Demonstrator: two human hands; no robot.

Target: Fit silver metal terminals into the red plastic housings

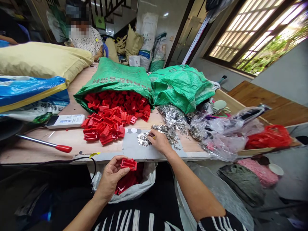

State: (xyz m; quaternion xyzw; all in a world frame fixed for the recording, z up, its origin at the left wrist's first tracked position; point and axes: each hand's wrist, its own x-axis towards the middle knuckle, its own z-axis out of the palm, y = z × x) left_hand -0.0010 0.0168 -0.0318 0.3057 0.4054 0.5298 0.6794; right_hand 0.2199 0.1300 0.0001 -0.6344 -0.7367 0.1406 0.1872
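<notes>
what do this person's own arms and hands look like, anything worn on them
The left hand and right hand are bare: no gloves, and no ring, watch or bracelet shows. The forearms are uncovered. The right arm has a short black sleeve with a white edge, matching the black top with white stripes.

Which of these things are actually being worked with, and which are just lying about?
In use: red plastic piece in left hand; silver metal bits at right hand; pile of red pieces.
Lying about: white remote; red-handled rod; yellow sack.
</notes>
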